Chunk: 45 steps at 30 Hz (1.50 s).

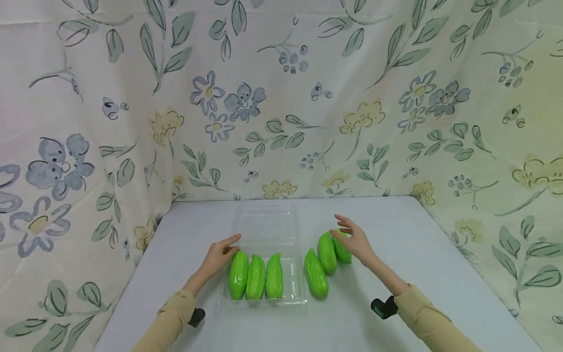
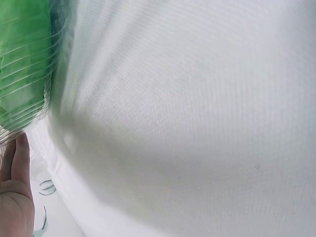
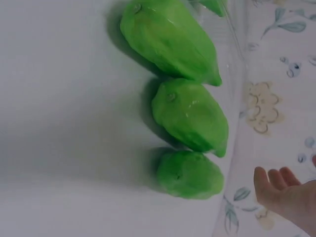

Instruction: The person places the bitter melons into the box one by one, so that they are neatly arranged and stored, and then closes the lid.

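Note:
A clear plastic clamshell box point(image 1: 291, 281) lies with its lid point(image 1: 266, 222) folded back away from me. Three bright green, ridged, pointed gourd-like vegetables point(image 1: 256, 278) stand side by side in its left part. My left hand point(image 1: 218, 256) is at the box's far left corner. In the left wrist view its straight fingers point(image 2: 20, 160) reach the box's ribbed wall. Three more green gourds point(image 1: 315, 276) rest on the table to the right of the box. Over the farthest of them point(image 3: 190, 175) is my right hand point(image 1: 355, 242), fingers spread and holding nothing.
A white table point(image 1: 374, 215) carries everything, with a floral curtain point(image 1: 281, 98) hanging behind and at both sides. To the right of the three gourds in the box is a bare strip of its floor. Dark wrist cameras point(image 1: 384, 307) sit under both forearms.

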Each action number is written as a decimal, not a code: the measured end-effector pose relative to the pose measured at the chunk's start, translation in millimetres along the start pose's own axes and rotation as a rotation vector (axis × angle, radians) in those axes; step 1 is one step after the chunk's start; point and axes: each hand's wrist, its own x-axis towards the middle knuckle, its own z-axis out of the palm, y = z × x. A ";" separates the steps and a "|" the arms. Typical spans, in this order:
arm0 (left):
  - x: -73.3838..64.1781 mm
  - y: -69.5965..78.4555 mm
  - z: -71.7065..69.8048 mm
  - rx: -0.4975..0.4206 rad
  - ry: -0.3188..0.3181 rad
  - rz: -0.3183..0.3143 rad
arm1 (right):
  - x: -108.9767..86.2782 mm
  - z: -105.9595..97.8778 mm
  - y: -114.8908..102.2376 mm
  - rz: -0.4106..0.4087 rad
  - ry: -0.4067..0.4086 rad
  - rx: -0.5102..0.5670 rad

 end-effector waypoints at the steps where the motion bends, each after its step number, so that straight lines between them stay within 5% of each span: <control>1: 0.0 0.5 -0.2 -0.001 0.000 0.000 | 1.7 -2.8 1.9 0.008 0.013 0.003; 22: 0.0 -1.2 -1.9 0.020 0.008 0.014 | 24.4 -16.4 36.6 0.162 0.081 -0.025; 27: -0.3 -1.5 -0.6 0.035 0.007 0.015 | 25.2 -11.3 45.6 0.198 0.064 -0.016; 35: -1.2 1.1 1.1 0.026 0.017 0.015 | 26.6 -7.6 54.7 0.331 0.004 0.189; 45: -2.4 3.0 -0.8 -0.011 0.006 0.019 | 26.0 -3.9 67.5 0.357 -0.068 0.118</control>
